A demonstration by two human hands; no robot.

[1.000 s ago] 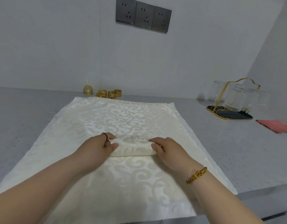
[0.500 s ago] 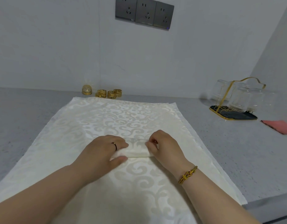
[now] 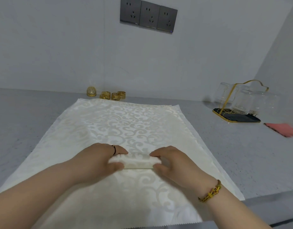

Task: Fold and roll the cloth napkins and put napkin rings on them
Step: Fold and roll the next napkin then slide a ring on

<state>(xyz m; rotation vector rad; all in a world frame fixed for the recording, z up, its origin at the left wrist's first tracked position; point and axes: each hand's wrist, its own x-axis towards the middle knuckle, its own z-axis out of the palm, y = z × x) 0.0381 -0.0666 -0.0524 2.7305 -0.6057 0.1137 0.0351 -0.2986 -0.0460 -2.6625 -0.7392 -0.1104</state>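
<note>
A cream napkin with a scroll pattern is rolled into a short roll (image 3: 137, 161) near the middle of a stack of flat cream napkins (image 3: 126, 123). My left hand (image 3: 99, 159) grips the roll's left end, fingers over the top and thumb in front. My right hand (image 3: 172, 162) grips the right end the same way. Several gold napkin rings (image 3: 113, 95) stand at the back by the wall, beyond the far edge of the napkins.
A gold dome-shaped object (image 3: 91, 91) sits left of the rings. At the right back stands a gold-wire rack with glass cups (image 3: 241, 103) on a dark tray. A pink cloth (image 3: 282, 129) lies at the far right. The grey counter's front edge (image 3: 266, 200) is near.
The roll has advanced a little further away from me along the napkin, and both hands have moved with it, their fingers shifting over its ends.
</note>
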